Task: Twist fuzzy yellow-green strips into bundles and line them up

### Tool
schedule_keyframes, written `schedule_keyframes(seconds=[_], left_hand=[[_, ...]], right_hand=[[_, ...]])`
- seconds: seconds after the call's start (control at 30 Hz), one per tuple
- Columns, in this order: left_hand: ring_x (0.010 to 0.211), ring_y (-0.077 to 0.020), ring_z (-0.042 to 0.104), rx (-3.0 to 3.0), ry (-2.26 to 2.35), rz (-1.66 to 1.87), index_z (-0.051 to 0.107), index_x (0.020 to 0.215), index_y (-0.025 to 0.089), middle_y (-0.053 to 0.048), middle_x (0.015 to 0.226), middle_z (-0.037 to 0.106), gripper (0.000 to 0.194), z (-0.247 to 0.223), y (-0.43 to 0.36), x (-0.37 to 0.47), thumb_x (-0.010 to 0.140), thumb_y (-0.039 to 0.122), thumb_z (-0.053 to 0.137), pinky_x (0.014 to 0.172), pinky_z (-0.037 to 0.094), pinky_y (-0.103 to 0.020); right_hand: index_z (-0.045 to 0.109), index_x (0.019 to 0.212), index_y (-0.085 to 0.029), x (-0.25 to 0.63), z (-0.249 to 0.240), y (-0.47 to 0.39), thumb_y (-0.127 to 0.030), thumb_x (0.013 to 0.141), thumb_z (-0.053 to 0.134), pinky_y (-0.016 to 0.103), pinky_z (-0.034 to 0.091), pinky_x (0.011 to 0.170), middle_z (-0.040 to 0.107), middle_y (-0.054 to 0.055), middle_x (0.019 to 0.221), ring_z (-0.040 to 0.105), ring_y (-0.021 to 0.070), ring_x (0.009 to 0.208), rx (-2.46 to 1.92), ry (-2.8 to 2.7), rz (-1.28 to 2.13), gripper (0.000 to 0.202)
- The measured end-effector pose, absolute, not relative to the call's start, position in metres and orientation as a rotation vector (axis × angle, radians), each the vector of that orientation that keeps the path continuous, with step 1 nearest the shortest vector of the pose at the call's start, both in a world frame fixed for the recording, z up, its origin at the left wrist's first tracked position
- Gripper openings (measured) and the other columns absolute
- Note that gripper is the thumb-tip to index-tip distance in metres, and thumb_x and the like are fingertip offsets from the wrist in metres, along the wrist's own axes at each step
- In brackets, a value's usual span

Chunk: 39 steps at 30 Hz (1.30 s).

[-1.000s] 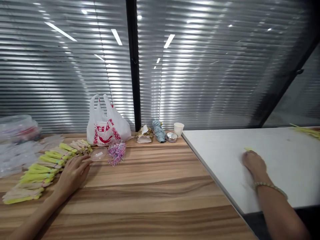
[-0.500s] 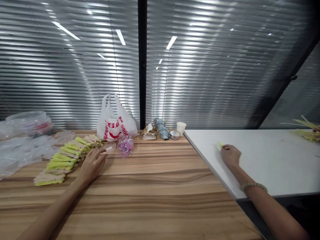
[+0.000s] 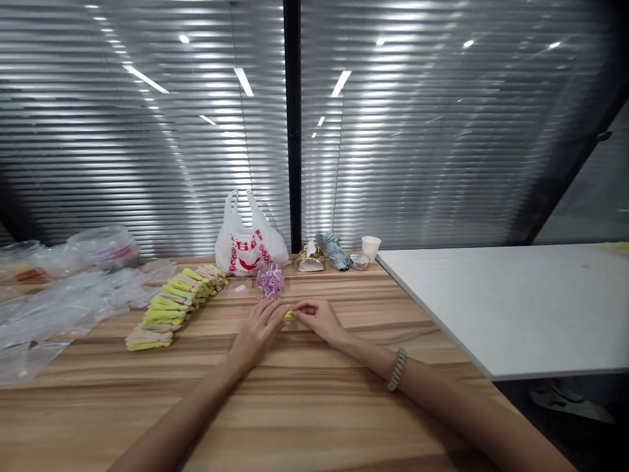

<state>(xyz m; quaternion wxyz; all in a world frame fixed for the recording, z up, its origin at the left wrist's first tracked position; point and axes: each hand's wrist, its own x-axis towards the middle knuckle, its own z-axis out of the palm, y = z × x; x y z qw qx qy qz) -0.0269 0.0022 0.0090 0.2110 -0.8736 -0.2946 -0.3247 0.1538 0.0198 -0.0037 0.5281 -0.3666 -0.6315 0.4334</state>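
Near the middle of the wooden table, a small yellow strip piece (image 3: 288, 315) shows between my two hands, most of it hidden by fingers. My right hand (image 3: 318, 320) pinches its right end with thumb and forefinger. My left hand (image 3: 259, 329) lies low over the tabletop, its fingers closed together on the piece's left side. Just beyond the fingers stands a clear tub of pink and purple shreds (image 3: 270, 282), with a clear round lid (image 3: 239, 287) beside it. To the left runs a row of yellow and beige bundles (image 3: 171, 305).
Clear plastic bags (image 3: 73, 308) cover the table's left side. At the back stand a white carrier bag (image 3: 250, 246), a gold tissue pack (image 3: 310, 257), a folded blue umbrella (image 3: 335, 251), a round tin (image 3: 359, 261) and a paper cup (image 3: 371, 247). A white table (image 3: 515, 301) adjoins at right.
My right hand has come from the white table to the wooden table's middle with the yellow piece. My left hand has moved right, away from the lid, to meet it. The view has shifted slightly.
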Motion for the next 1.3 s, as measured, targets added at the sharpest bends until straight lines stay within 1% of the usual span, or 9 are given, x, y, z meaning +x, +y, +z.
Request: schedule_keyframes(seconds=[0.13, 0.3, 0.6, 0.73, 0.87, 1.0, 1.07, 1.17, 1.3], left_hand=[[0.097, -0.0199, 0.054, -2.509, -0.805, -0.863, 0.049, 0.114, 0.016, -0.012, 0.106, 0.06, 0.031, 0.003, 0.008, -0.029, 0.083, 0.021, 0.045, 0.081, 0.045, -0.035], [0.084, -0.0181, 0.057, -2.593, -0.92, -0.723, 0.053, 0.108, 0.016, -0.008, 0.091, 0.064, 0.026, 0.002, 0.008, -0.031, 0.084, 0.018, 0.042, 0.073, 0.046, -0.03], [0.077, -0.0171, 0.057, -2.619, -1.078, -0.628, 0.057, 0.095, 0.017, -0.006, 0.082, 0.063, 0.02, 0.003, 0.006, -0.028, 0.085, 0.02, 0.04, 0.067, 0.041, -0.027], [0.072, -0.0162, 0.056, -2.64, -1.222, -0.685, 0.058, 0.086, 0.017, -0.005, 0.076, 0.063, 0.024, 0.005, 0.006, -0.027, 0.087, 0.025, 0.035, 0.064, 0.04, -0.025], [0.073, -0.0155, 0.057, -2.742, -1.302, -0.902, 0.06, 0.09, 0.018, -0.006, 0.079, 0.064, 0.026, 0.009, 0.005, -0.028, 0.086, 0.027, 0.036, 0.066, 0.041, -0.025], [0.08, -0.0169, 0.058, -2.932, -1.488, -1.332, 0.062, 0.093, 0.018, -0.006, 0.088, 0.066, 0.028, 0.015, 0.005, -0.023, 0.083, 0.032, 0.041, 0.072, 0.042, -0.026], [0.073, -0.0172, 0.059, -2.975, -1.769, -1.577, 0.064, 0.089, 0.014, -0.005, 0.078, 0.067, 0.032, 0.017, 0.003, -0.017, 0.08, 0.038, 0.045, 0.066, 0.044, -0.026], [0.058, -0.0141, 0.056, -3.0, -2.195, -1.921, 0.064, 0.082, 0.01, -0.003, 0.062, 0.063, 0.037, 0.018, -0.002, -0.007, 0.075, 0.043, 0.051, 0.057, 0.044, -0.024], [0.061, -0.0127, 0.059, -3.077, -2.415, -2.284, 0.063, 0.086, 0.009, -0.006, 0.07, 0.065, 0.033, 0.017, -0.009, -0.001, 0.073, 0.039, 0.056, 0.063, 0.047, -0.025]], right_hand=[[0.064, 0.069, -0.016, 0.148, -0.009, 0.017, -0.032, 0.059, 0.068, 0.027, 0.046, 0.062, 0.065, 0.002, 0.068, 0.059, 0.015, 0.062, -0.909, -1.384, 1.153, 0.02], [0.062, 0.063, -0.015, 0.154, -0.002, 0.012, -0.031, 0.059, 0.068, 0.025, 0.043, 0.057, 0.06, -0.001, 0.057, 0.055, 0.0123, 0.054, -0.984, -1.346, 1.198, 0.017], [0.061, 0.067, -0.015, 0.155, -0.004, 0.014, -0.031, 0.053, 0.072, 0.026, 0.045, 0.058, 0.061, -0.001, 0.063, 0.056, 0.0116, 0.055, -0.873, -1.17, 1.386, 0.024], [0.061, 0.067, -0.015, 0.156, -0.006, 0.017, -0.032, 0.051, 0.074, 0.026, 0.046, 0.06, 0.061, 0.0, 0.063, 0.057, 0.0113, 0.055, -0.855, -1.078, 1.439, 0.027], [0.062, 0.067, -0.014, 0.156, -0.008, 0.019, -0.033, 0.051, 0.075, 0.025, 0.045, 0.062, 0.062, 0.0, 0.063, 0.057, 0.011, 0.057, -0.824, -1.023, 1.423, 0.028], [0.063, 0.068, -0.014, 0.157, -0.008, 0.019, -0.033, 0.052, 0.074, 0.026, 0.045, 0.064, 0.063, 0.001, 0.065, 0.058, 0.0116, 0.06, -0.804, -1.088, 1.404, 0.027], [0.063, 0.068, -0.013, 0.157, -0.007, 0.018, -0.033, 0.052, 0.073, 0.026, 0.045, 0.063, 0.064, 0.001, 0.064, 0.058, 0.0122, 0.06, -0.811, -1.148, 1.393, 0.027], [0.063, 0.071, -0.014, 0.157, -0.006, 0.017, -0.031, 0.051, 0.074, 0.026, 0.045, 0.061, 0.064, 0.001, 0.065, 0.058, 0.0127, 0.06, -0.83, -1.181, 1.371, 0.029], [0.063, 0.075, -0.015, 0.158, -0.006, 0.016, -0.031, 0.049, 0.075, 0.027, 0.047, 0.063, 0.065, 0.002, 0.07, 0.059, 0.0139, 0.063, -0.831, -1.182, 1.332, 0.033]])
